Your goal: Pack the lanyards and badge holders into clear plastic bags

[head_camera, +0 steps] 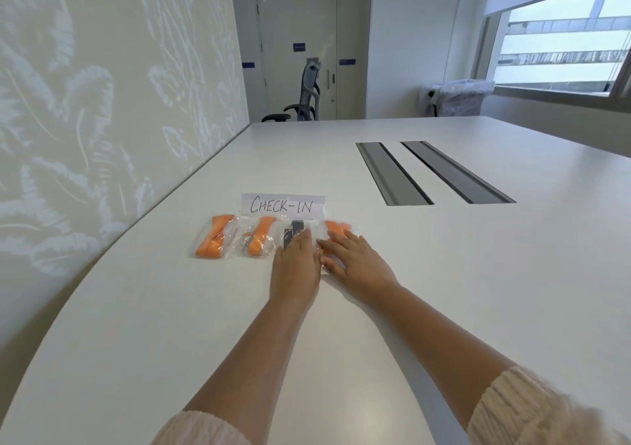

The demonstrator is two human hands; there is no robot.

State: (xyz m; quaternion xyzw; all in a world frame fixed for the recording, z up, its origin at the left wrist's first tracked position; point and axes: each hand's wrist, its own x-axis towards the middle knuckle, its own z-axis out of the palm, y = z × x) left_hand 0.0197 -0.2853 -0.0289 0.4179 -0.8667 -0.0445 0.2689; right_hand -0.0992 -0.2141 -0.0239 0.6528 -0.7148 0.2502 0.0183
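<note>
Sleeves (532, 407) cream, ribbed, pushed back off bare forearms, both arms reaching out over the white table (444, 308)

Left hand (296, 263) flat, fingers straight and close together, palm down on a bag (293, 236) with dark contents. Likely pressing it flat or nudging it into line

Right hand (351, 260) flat too, fingers spread, resting on the fourth bag (336, 239), the end one on the right. Orange lanyard (336, 227) shows past the fingertips. Looks like smoothing air out or squaring the bag up. The two hands sit just beside each other, nearly touching

Row of four bags runs left to right, near the wall side of the table. First bag (213, 241) and second bag (257, 239) each hold a folded orange strap; the second shows a metal clip at its near end. Plastic is clear, crinkled, glinting. Whether badge holders are inside, cannot tell

Just behind the row, a folded paper sign (283, 204) hand-lettered CHECK-IN, standing, so the row reads as a laid-out station

Judgement: packing about done, this is tidying

Further out: two cable slots (433, 173) in the table, a chair (304, 96), a door (297, 44), a lined bin (459, 97) under the window
</note>
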